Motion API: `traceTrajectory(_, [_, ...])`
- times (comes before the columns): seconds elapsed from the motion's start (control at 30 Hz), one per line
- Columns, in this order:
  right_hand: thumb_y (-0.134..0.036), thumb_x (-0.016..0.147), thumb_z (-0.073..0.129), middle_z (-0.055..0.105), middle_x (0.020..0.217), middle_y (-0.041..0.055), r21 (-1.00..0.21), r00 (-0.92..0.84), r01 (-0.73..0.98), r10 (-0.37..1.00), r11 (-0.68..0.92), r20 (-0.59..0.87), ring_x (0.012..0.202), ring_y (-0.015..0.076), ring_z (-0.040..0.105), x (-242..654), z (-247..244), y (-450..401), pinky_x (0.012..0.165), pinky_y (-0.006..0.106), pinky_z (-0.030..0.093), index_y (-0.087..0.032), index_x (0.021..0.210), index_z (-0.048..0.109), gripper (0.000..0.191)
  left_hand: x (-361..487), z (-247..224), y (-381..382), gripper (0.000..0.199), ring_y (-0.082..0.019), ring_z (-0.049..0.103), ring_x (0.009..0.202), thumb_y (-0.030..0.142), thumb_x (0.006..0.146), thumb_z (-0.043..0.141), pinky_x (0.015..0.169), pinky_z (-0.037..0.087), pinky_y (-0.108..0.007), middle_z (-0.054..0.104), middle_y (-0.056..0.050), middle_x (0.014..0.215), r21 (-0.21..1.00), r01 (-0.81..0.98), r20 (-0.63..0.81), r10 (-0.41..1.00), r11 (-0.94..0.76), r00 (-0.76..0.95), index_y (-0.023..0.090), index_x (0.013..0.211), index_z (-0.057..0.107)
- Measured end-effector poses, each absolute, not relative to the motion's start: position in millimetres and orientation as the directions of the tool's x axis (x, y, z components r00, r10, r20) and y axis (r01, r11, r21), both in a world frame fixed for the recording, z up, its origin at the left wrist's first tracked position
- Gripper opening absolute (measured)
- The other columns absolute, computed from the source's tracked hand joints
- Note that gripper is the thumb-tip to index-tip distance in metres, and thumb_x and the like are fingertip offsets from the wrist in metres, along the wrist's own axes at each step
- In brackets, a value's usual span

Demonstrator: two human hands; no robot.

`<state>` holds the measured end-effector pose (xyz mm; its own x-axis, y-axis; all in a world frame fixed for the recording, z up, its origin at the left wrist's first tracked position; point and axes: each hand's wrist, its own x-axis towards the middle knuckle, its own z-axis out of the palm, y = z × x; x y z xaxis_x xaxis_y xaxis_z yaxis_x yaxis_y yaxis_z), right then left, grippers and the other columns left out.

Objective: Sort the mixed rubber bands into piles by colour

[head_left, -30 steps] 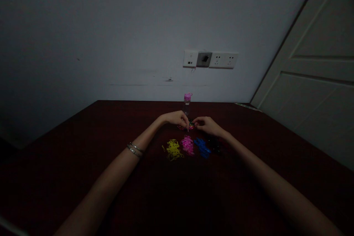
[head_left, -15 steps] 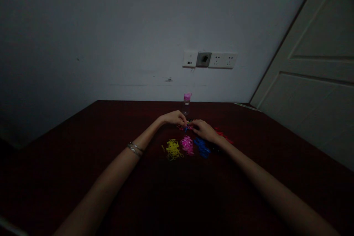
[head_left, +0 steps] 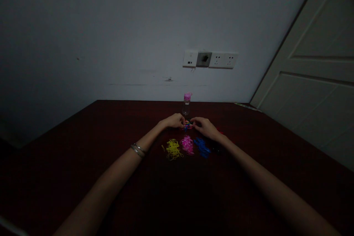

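A mixed heap of small multicoloured rubber bands [head_left: 188,125] lies on the dark red-brown table between my two hands. My left hand [head_left: 175,120] is at the heap's left edge, fingers curled and pressed together; whatever they pinch is too small to make out. From the right, my right hand [head_left: 204,126] touches the heap, thumb apart from the bent fingers. Nearer to me lie sorted piles: yellow rubber bands [head_left: 173,149], pink rubber bands [head_left: 187,145] and blue rubber bands [head_left: 202,147]. Red rubber bands [head_left: 220,131] are mostly hidden behind my right hand.
Behind the heap stands a clear bottle [head_left: 186,107] with a pink cap. Dark bands [head_left: 217,150], hard to see, lie by my right wrist. Sockets [head_left: 209,60] are on the wall [head_left: 124,37] at the table's far edge. A pale door [head_left: 315,66] is at right.
My hands have drawn slightly apart, showing more of the mixed heap. My left hand has come a little nearer; my right hand now covers more of the red bands.
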<state>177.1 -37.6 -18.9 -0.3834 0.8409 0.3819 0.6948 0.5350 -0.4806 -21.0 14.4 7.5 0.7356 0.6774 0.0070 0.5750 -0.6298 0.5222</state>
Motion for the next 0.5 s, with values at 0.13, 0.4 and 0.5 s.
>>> traceTrajectory(0.13, [-0.017,0.072,0.052,0.062,0.077,0.0037,-0.682,-0.429,0.520,0.848,0.514,0.312,0.070,0.0130,0.056,172,1,-46,0.069,0.027,0.045,-0.013,0.098,0.059,0.027,-21,5,15,0.015,-0.007,0.043,0.051,0.014,0.062,0.056,0.049,0.030,-0.018,0.053,0.002,0.055,0.519,0.579,0.027,0.689,-0.629,0.725,0.010,0.073,0.066])
traceTrajectory(0.4, [-0.017,0.067,0.059,0.063,0.081,0.0038,-0.782,-0.686,0.447,0.728,0.435,0.012,0.071,0.0122,0.056,161,32,-70,0.066,0.025,0.045,-0.015,0.100,0.062,0.033,-25,13,19,0.018,-0.008,0.048,0.056,0.017,0.063,0.055,0.053,0.034,-0.018,0.059,-0.001,0.061,0.568,0.552,0.042,0.691,-0.610,0.721,0.009,0.074,0.066])
traceTrajectory(0.5, [-0.017,0.067,0.059,0.063,0.085,0.0046,-0.784,-0.675,0.434,0.737,0.445,0.045,0.073,0.0123,0.056,165,27,-63,0.067,0.026,0.046,-0.015,0.101,0.062,0.034,-28,20,20,0.019,-0.007,0.047,0.055,0.015,0.063,0.053,0.053,0.034,-0.018,0.060,-0.001,0.061,0.589,0.538,0.045,0.689,-0.603,0.723,0.010,0.075,0.067])
